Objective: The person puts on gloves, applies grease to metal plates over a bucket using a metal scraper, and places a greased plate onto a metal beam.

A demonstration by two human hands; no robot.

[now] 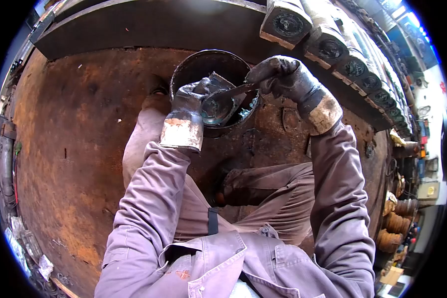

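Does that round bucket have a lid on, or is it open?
Open: no lid covers the bucket, and its dark inside is visible, with greenish residue along one side. How full, I cannot tell.

Rust-brown floor (69,159) spreads toward nine o'clock. Bright light (413,20) glows at two, white wall (434,94) near three.
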